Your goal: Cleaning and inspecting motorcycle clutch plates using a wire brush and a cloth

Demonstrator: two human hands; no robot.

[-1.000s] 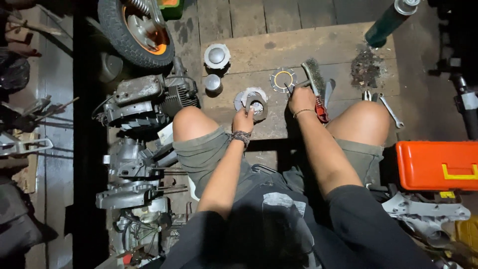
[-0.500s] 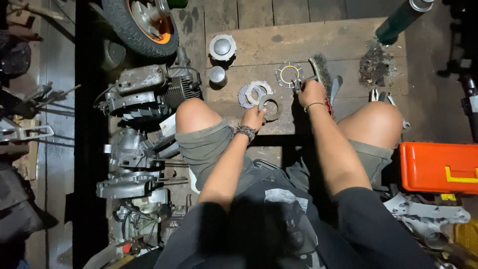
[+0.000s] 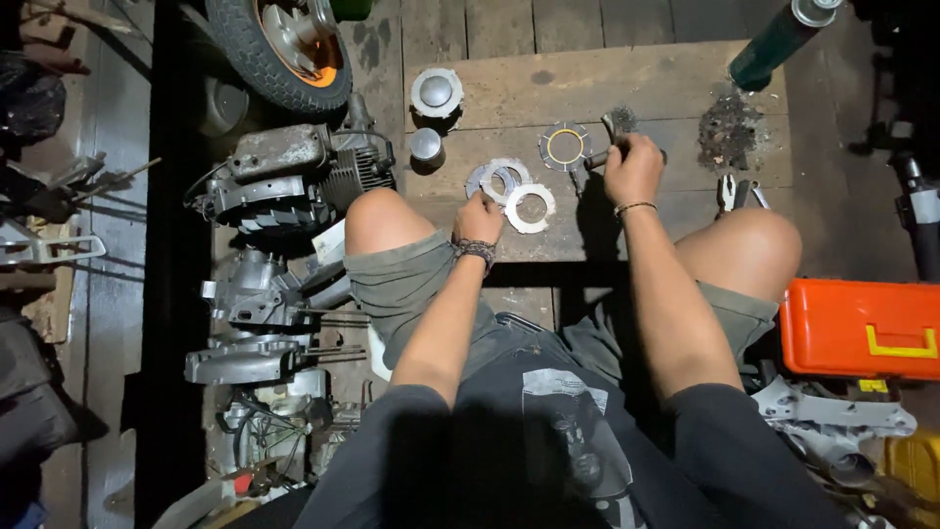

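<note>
Two metal rings [image 3: 509, 191] lie beside left hand [image 3: 480, 217].

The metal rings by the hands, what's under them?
The metal rings lie on a wooden board. The left hand covers part of one, so that spot stays hidden.

Left hand [image 3: 480, 217] touches rings [image 3: 509, 191]; right hand [image 3: 633, 168] grips brush [image 3: 612, 132].
</note>
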